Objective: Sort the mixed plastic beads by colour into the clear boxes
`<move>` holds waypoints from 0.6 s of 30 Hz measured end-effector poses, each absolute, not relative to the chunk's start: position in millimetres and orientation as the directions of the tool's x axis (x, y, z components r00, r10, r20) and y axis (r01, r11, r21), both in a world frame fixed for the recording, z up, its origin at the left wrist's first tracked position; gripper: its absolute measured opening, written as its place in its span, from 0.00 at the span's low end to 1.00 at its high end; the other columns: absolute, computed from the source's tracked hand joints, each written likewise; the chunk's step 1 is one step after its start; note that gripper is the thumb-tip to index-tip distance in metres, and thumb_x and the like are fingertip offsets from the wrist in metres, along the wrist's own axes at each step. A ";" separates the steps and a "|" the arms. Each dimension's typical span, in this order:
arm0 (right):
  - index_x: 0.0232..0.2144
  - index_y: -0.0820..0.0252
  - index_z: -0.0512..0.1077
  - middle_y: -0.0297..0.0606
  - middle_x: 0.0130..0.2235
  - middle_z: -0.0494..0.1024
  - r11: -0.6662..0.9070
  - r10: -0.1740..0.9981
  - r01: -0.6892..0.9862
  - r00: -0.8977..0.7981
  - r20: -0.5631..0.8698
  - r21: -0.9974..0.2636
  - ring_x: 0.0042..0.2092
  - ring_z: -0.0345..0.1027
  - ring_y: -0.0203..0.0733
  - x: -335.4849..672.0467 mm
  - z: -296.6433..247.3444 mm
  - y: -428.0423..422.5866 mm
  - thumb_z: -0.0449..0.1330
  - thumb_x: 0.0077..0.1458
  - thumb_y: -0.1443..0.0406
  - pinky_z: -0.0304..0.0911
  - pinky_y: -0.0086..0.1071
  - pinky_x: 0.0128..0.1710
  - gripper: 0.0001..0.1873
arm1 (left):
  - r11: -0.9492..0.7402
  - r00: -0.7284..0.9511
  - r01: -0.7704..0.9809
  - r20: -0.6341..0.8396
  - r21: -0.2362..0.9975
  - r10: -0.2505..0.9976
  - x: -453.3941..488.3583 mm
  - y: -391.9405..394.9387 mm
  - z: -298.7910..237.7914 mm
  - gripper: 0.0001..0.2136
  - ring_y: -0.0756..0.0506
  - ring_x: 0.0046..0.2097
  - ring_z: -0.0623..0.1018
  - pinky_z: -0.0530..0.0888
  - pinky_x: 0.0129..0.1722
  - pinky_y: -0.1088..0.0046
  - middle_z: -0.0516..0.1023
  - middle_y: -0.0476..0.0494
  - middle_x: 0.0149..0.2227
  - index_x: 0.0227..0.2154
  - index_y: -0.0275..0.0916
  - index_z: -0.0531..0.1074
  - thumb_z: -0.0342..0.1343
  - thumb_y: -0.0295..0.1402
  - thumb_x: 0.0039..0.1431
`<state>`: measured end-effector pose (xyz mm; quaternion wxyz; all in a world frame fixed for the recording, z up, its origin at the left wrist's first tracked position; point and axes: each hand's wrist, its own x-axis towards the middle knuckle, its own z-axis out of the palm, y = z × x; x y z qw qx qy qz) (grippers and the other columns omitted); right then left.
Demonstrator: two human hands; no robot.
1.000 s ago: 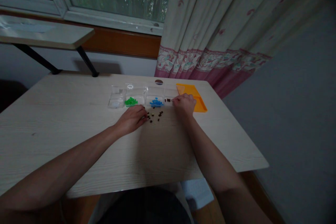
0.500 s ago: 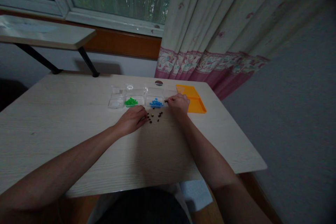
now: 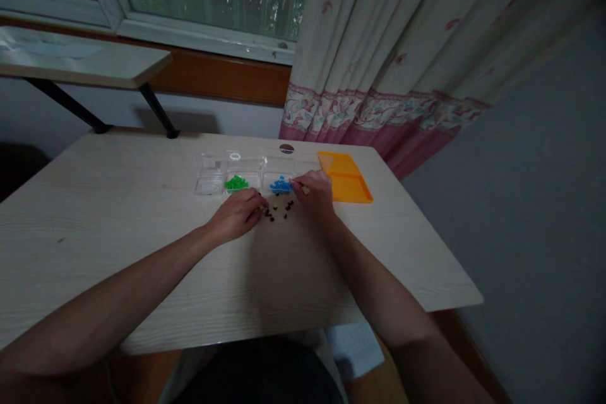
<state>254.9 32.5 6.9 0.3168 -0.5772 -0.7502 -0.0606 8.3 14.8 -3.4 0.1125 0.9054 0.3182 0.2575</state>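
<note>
My left hand (image 3: 239,213) rests low over the table, its fingers curled and the thumb and index tips close together at the left edge of a scatter of small dark pieces (image 3: 288,206). Whatever those tips hold, if anything, is too small to make out. My right hand (image 3: 316,194) is bent at the right end of a clear plastic box (image 3: 243,173), fingertips pinched beside a heap of small blue pieces (image 3: 281,185). I cannot see what is in that pinch. Small green pieces (image 3: 236,184) fill part of another compartment. The right hand hides the box's right compartment.
An orange tray (image 3: 353,187) lies right of the box, near my right hand. A round dark spot (image 3: 286,149) is on the table (image 3: 180,278) behind the box. A raised shelf (image 3: 85,63) on black legs stands at the back left; a curtain (image 3: 379,76) hangs behind.
My right hand has shifted slightly left, towards the blue pieces. The dark piece seen at its fingertips is no longer visible there. My left hand has hardly moved.
</note>
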 end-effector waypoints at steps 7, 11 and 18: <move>0.34 0.54 0.79 0.38 0.34 0.77 0.515 0.807 0.845 -0.421 0.413 -0.143 0.41 0.62 0.43 238.8 9.0 22.6 0.57 0.63 0.57 0.49 0.38 0.43 0.13 | -0.785 0.698 0.528 0.362 0.323 0.618 7.8 14.7 -3.8 0.10 0.43 0.43 0.71 0.68 0.43 0.66 0.71 0.42 0.38 0.42 0.40 0.74 0.51 0.37 0.66; 0.35 0.54 0.80 0.37 0.35 0.79 0.553 0.794 0.815 -0.453 0.406 -0.171 0.42 0.64 0.43 236.0 6.8 21.4 0.57 0.63 0.58 0.49 0.37 0.44 0.12 | -0.790 0.707 0.530 0.354 0.307 0.612 7.8 15.4 -5.0 0.10 0.43 0.42 0.71 0.67 0.42 0.67 0.70 0.42 0.38 0.40 0.39 0.74 0.51 0.37 0.66; 0.35 0.54 0.80 0.38 0.35 0.80 0.630 0.736 0.754 -0.503 0.453 -0.186 0.41 0.65 0.43 238.1 0.7 24.6 0.60 0.61 0.59 0.51 0.37 0.44 0.09 | -0.762 0.665 0.549 0.372 0.344 0.647 8.9 14.9 -3.5 0.09 0.44 0.41 0.71 0.68 0.41 0.67 0.70 0.42 0.37 0.37 0.37 0.72 0.51 0.36 0.66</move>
